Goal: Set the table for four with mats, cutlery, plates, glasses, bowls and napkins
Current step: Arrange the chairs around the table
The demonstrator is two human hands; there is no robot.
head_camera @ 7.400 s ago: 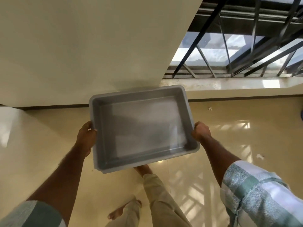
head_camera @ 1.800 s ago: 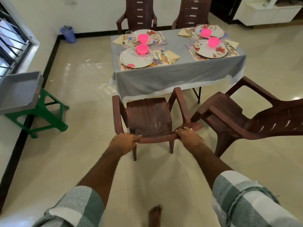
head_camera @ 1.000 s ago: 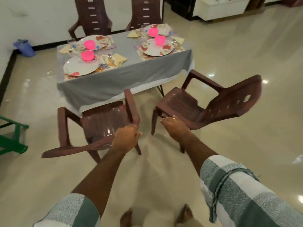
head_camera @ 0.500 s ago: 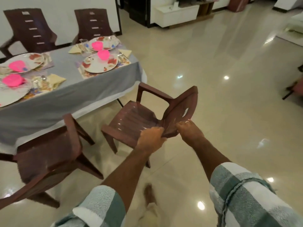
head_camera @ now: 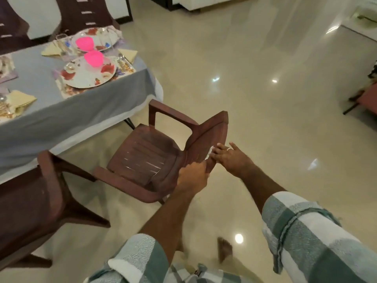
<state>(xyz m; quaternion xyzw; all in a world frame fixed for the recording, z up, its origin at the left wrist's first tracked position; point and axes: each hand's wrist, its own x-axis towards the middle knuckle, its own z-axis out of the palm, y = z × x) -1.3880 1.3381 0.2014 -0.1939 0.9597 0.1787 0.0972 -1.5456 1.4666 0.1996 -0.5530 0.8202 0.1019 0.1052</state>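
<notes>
The table (head_camera: 85, 107) with a grey cloth is at the left, laid with floral mats, flowered plates (head_camera: 89, 73), pink bowls (head_camera: 93, 59), glasses (head_camera: 61, 40), cutlery and yellow napkins (head_camera: 20, 100). A brown plastic chair (head_camera: 151, 158) stands at the table's near right corner. My left hand (head_camera: 191, 176) grips the lower edge of its backrest. My right hand (head_camera: 228, 156) rests on the back of the backrest, fingers spread.
A second brown chair (head_camera: 36, 201) stands at the lower left by the table. Two more chairs (head_camera: 85, 15) are at the far side. Glossy beige floor stretches to the right; a piece of furniture (head_camera: 365, 99) sits at the right edge.
Both hands have left the first chair and gone to the second one. Since half a second ago my right hand has loosened its grip and spread its fingers; the view has shifted right.
</notes>
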